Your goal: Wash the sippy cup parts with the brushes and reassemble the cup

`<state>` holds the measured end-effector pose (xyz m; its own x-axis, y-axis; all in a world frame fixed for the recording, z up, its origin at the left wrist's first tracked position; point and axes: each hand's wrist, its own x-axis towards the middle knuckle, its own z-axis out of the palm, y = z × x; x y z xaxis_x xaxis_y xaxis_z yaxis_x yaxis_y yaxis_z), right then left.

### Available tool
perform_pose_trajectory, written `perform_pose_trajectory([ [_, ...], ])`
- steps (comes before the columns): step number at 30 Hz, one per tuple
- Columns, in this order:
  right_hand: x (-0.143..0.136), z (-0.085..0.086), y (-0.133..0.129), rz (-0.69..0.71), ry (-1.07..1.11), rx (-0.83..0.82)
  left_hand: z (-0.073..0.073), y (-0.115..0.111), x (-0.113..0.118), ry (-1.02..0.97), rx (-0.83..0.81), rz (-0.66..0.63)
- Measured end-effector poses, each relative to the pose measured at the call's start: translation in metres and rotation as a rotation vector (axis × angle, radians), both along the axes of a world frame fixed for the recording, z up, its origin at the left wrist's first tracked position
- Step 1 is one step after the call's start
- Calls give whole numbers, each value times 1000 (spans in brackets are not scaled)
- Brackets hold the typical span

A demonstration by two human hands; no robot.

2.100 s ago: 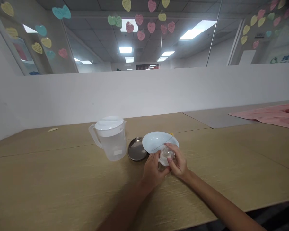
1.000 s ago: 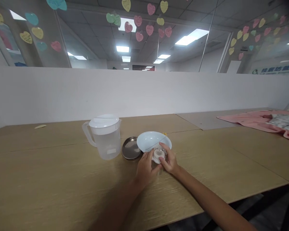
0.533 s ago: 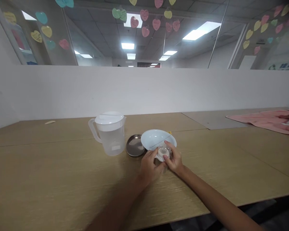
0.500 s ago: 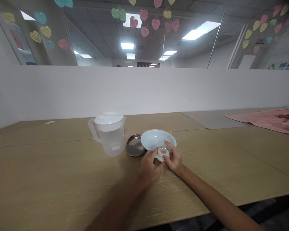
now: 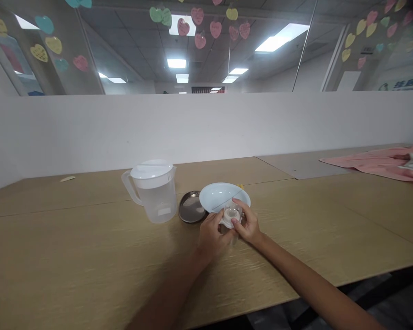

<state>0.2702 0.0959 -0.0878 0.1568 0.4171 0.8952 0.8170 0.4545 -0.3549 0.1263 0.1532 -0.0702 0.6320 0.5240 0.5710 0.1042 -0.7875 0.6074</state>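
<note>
Both hands are closed around a small clear baby bottle (image 5: 232, 213) with a white collar and a see-through top, held upright just in front of the white bowl (image 5: 213, 197). My left hand (image 5: 212, 234) wraps the bottle from the left, thumb and fingers around its body and collar. From the right, my right hand (image 5: 249, 224) grips the collar and the clear top, its thumb on the near side. The lower part of the bottle is partly hidden by the fingers.
Left of the bowl lies a round metal dish (image 5: 192, 207), partly under the bowl's rim. A lidded plastic pitcher (image 5: 158, 197) stands further left. Something small and yellow (image 5: 240, 186) shows behind the bowl. A pink cloth (image 5: 368, 161) lies at the far right, by the white wall (image 5: 206, 123).
The view has shifted slightly, so everything sits a little further left. Both hands keep their hold on the bottle, with barely any change in the fingers.
</note>
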Motion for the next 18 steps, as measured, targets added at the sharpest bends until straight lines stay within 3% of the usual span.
perform_pose_trajectory([
  [11, 4, 2, -1, 8, -94, 10, -6, 3, -1, 54, 12, -37],
  [18, 9, -1, 1, 165, 52, -40, -11, 3, 0, 9, -22, -42],
])
